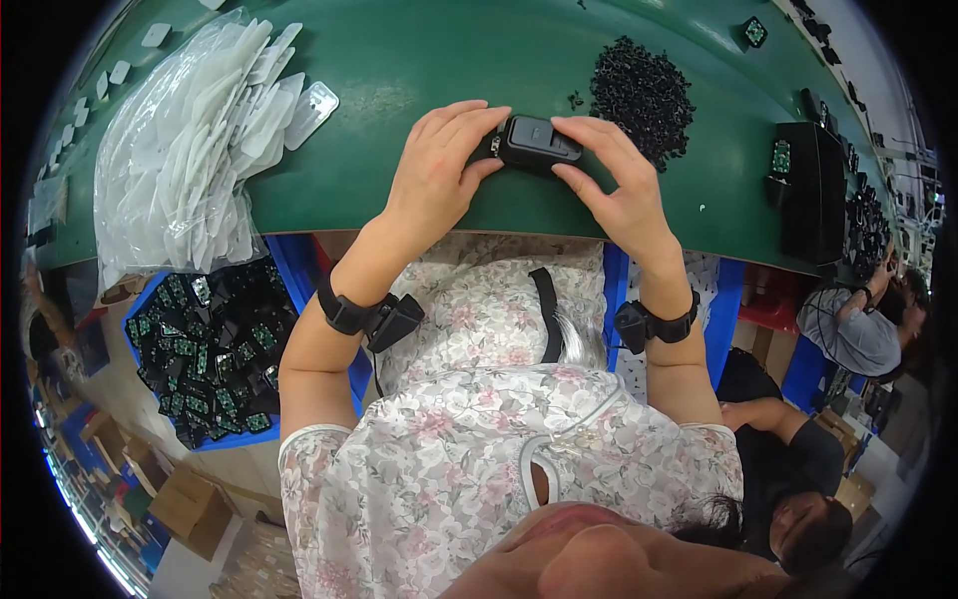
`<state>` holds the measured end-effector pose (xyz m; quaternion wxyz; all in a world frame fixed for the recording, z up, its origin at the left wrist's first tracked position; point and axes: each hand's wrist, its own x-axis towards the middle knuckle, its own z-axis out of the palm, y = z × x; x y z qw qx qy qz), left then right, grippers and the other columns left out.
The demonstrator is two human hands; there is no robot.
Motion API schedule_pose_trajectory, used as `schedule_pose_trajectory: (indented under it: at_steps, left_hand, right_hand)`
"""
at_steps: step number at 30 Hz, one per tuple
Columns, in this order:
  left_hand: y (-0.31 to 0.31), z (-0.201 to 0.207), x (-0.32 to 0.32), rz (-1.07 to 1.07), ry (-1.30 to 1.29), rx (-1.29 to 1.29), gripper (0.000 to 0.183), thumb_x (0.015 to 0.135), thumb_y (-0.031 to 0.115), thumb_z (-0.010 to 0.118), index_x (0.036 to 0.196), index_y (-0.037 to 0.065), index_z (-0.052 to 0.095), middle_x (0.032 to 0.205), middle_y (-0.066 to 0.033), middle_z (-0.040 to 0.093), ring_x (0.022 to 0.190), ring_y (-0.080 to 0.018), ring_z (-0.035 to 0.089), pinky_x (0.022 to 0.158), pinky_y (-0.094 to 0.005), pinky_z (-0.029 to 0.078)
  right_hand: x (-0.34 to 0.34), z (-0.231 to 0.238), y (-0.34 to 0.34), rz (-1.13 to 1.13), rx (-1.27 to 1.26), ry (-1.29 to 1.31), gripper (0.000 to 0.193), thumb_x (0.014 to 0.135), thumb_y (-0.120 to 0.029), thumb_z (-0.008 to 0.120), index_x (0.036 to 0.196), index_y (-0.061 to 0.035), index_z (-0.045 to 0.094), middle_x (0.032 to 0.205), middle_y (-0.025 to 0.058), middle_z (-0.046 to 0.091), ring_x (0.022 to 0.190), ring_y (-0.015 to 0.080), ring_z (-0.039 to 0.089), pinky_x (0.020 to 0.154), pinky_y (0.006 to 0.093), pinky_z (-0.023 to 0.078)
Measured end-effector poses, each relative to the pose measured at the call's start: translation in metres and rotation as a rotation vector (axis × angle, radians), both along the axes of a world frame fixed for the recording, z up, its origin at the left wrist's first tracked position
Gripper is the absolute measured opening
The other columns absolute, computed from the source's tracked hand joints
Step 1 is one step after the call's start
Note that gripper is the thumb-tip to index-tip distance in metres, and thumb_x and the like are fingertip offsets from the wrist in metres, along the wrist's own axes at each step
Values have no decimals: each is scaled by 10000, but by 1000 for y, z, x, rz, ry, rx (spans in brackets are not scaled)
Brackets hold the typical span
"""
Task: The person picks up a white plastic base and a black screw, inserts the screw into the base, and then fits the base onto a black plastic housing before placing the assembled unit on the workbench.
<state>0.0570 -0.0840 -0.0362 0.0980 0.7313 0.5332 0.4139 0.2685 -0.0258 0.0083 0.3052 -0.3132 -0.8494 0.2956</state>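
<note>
A small black plastic case point(540, 140), rounded at its corners and with a raised panel on top, is held just above the green table. My left hand point(439, 165) grips its left end between thumb and fingers. A small metallic part point(495, 146) shows at that end, beside the left fingertips. On the other side, my right hand point(617, 178) pinches the case's right end with thumb and forefinger. Behind my right hand lies a heap of tiny black parts point(639, 95). The underside of the case is hidden.
On the left, a clear bag of white plastic pieces point(190, 150) overhangs the table edge. A blue bin point(284, 270) of black cases with green circuit boards stands below it. At right are a black box point(810, 200) and other people point(858, 319). The table point(379, 60) is green.
</note>
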Motion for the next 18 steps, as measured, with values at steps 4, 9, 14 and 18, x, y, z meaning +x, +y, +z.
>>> schedule_pose_trajectory:
  at_steps: [4, 9, 14, 18]
  left_hand:
    - [2, -1, 3, 33, -10, -4, 477, 739, 44, 695, 1196, 76, 562, 1123, -112, 603, 1130, -279, 531, 977, -410, 390]
    - [4, 0, 2, 71, 21, 2, 474, 740, 50, 696, 1194, 84, 563, 1118, -105, 602, 1114, -271, 534, 979, -413, 380]
    - [4, 5, 4, 36, 51, 5, 475, 731, 73, 709, 1185, 88, 568, 1108, -73, 608, 1101, -256, 537, 978, -426, 366]
    - [11, -1, 5, 65, 17, 49, 480, 724, 66, 713, 1183, 86, 572, 1075, -70, 619, 1081, -259, 545, 958, -418, 382]
  right_hand:
    - [0, 0, 9, 18, 60, -25, 393, 777, -15, 695, 1161, -38, 615, 1131, 134, 622, 1051, 284, 599, 907, 345, 474]
    - [-2, 0, 17, 60, 28, -71, 391, 781, -7, 686, 1164, -37, 614, 1138, 133, 620, 1061, 282, 597, 914, 345, 472]
    - [-2, -2, 19, 82, -4, -72, 387, 788, -3, 676, 1168, -38, 612, 1144, 136, 616, 1064, 281, 593, 919, 347, 469]
    - [-2, -2, 16, 56, 14, -24, 397, 796, -12, 679, 1186, -29, 603, 1141, 132, 617, 1071, 265, 589, 931, 338, 458]
